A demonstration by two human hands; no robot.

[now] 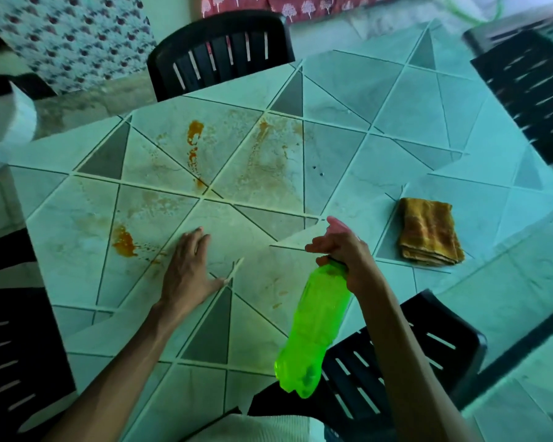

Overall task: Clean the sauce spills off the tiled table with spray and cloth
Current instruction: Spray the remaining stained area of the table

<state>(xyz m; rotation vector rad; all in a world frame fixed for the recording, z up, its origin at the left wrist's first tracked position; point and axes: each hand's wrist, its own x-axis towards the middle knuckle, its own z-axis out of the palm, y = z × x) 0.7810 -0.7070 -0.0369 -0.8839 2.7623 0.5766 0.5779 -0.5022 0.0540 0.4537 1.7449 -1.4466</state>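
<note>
The right hand [342, 253] curls its fingers round the top of the green bottle [316, 320], hiding the nozzle. Left of the bottle, the left hand [189, 269] lies flat on the tabletop [332, 148], fingers straight.

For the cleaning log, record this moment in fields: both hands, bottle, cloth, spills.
left hand: flat on the tiled table, fingers straight, holding nothing
right hand: grip curled round the top of the green bottle
green bottle: tilted, base towards the person; nozzle hidden by the hand
cloth: folded, lying on the table at the right, apart from both hands
sauce spills: orange patches and fainter smears on the tiles; one patch lies just left of the left hand
</note>
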